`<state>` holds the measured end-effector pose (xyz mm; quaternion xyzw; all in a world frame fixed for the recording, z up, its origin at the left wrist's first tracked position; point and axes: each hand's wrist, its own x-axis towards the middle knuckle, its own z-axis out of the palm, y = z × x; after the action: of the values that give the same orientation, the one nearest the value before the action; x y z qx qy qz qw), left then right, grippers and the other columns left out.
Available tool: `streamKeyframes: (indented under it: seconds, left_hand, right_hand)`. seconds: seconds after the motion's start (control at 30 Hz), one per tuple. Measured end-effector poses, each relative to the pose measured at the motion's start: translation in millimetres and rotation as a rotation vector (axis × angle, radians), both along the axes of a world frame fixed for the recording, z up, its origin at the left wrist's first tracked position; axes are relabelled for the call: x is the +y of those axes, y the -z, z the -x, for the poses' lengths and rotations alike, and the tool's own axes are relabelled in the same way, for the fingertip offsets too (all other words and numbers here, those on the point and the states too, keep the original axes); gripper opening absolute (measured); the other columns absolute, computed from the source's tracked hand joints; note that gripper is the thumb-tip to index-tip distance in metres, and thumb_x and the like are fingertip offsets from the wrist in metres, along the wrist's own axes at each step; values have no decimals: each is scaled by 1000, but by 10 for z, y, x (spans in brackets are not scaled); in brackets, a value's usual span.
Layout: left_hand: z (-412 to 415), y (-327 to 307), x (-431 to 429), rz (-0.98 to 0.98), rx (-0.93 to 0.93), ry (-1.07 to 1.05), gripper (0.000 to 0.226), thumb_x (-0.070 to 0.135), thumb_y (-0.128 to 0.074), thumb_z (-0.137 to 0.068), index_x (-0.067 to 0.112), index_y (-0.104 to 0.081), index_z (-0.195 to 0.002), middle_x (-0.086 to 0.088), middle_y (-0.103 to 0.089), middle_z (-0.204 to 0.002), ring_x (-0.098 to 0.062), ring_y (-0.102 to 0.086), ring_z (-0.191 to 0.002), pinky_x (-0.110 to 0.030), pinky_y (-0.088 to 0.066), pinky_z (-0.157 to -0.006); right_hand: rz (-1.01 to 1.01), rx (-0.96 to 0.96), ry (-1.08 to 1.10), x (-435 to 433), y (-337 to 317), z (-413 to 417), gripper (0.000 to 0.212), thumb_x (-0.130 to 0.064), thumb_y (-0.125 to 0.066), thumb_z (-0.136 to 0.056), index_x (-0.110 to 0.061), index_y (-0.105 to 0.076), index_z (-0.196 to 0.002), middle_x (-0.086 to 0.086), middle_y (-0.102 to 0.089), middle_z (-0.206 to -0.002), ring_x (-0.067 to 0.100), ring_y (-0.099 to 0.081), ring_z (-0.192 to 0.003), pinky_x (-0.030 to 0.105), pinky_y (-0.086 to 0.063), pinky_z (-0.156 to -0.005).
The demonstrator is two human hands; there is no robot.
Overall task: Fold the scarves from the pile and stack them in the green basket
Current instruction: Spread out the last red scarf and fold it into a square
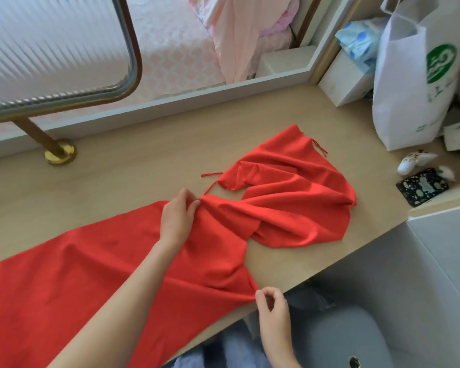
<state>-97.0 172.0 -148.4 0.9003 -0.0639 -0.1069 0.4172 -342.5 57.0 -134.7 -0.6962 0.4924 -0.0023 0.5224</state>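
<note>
Across the tabletop [133, 166], from its left edge to well past the middle, a red scarf [91, 274] is lying, and it is taking up most of the wood. Its left stretch is lying fairly flat, while its right end is sitting in a twisted, rumpled heap short of the right edge. A white paper bag [409, 102] is standing at the back right corner. No green basket and no pile are showing.

The left hand [177, 219] is pinching the scarf's far edge at the narrow waist where the twist is starting, fingers curled onto the cloth. The right hand [272, 306] is pinching the near edge between thumb and fingertips, right at the tabletop's front edge.

A dark patterned case [422, 185] is lying near the right edge, just beyond the heap, and loose red threads [211, 175] are trailing from the cloth towards the back.

As I judge it, pulling now is risking locking the twist into the fold, giving a crooked layer. The smooth cloth at the front edge may be slipping floorwards if the pinch is loosening, and a hard tug could be sweeping the heap into the case.
</note>
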Motion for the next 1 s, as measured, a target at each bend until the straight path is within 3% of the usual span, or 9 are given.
streamKeyframes:
  seconds: [0.1, 0.23, 0.37, 0.47, 0.57, 0.67, 0.8, 0.93, 1.0]
  left_hand:
    - [-52, -82, -44, 105, 106, -146, 16, 19, -52, -98, 4, -51, -102, -20, -64, -107, -35, -59, -102, -40, -42, -82]
    - [-36, -89, -96, 114, 170, -88, 18, 19, -55, -96, 6, -49, -105, -18, -63, -110, -34, -59, -105, -41, -44, -89]
    - [11, -104, -158, 23, 206, 4, 37, 43, -57, -92, 15, -53, -115, -11, -65, -117, -30, -57, -113, -40, -42, -95]
    - [-1, -128, -200, -15, 174, 32, 40, 54, -56, -90, 16, -66, -98, -8, -71, -99, -28, -63, -101, -40, -45, -84]
    - [-15, -142, -193, 9, 171, 29, 28, 41, -60, -91, 16, -67, -82, -9, -71, -83, -29, -66, -89, -36, -40, -67]
    - [-38, -118, -146, -1, 142, 29, 20, 27, -57, -94, 11, -70, -96, -11, -72, -96, -28, -64, -96, -35, -42, -72]
    - [-38, -106, -96, 48, 161, 41, 19, 18, -54, -96, 7, -68, -102, -11, -70, -102, -26, -62, -98, -29, -37, -73]
    - [-16, -142, -110, 77, 147, 24, 20, 14, -51, -97, 2, -65, -103, -12, -67, -102, -23, -58, -94, -28, -33, -72]
    - [-20, -156, -122, 82, 146, 3, 20, 13, -49, -98, 0, -64, -104, -14, -66, -101, -23, -57, -94, -28, -32, -71]
  right_hand:
    - [-51, 21, 130, -56, 0, 164, 10, -10, -60, -91, -12, -57, -81, 6, -63, -81, 17, -57, -78, 24, -41, -67]
    - [-66, 18, 121, -43, 46, 191, 8, -10, -65, -87, -16, -60, -85, 6, -64, -86, 21, -60, -83, 23, -44, -69]
    - [-37, -45, 110, -125, -6, -66, 9, -15, -65, -89, -20, -60, -94, 1, -64, -90, 11, -59, -80, 18, -47, -69]
    - [-31, 14, -8, -172, -14, -299, 3, -19, -65, -89, -19, -65, -92, -4, -67, -86, 13, -63, -81, 22, -50, -70]
    - [131, 144, -184, -160, 4, -470, 7, -17, -64, -86, -24, -62, -88, -9, -64, -84, 14, -62, -83, 29, -47, -70]
    - [341, 241, -365, -85, -11, -549, 8, -21, -61, -86, -27, -58, -90, -9, -55, -93, 14, -57, -91, 27, -41, -69]
    - [494, 224, -508, 50, 61, -502, 22, -29, -63, -87, -18, -60, -105, -2, -51, -105, 17, -52, -100, 29, -41, -84]
    - [429, 164, -393, 86, 60, -458, 7, -24, -63, -87, -19, -58, -84, -7, -54, -87, 17, -57, -87, 29, -40, -68]
    - [287, 120, -212, 37, 36, -408, 21, -26, -66, -87, -22, -51, -73, -10, -56, -70, 12, -57, -70, 29, -37, -58]
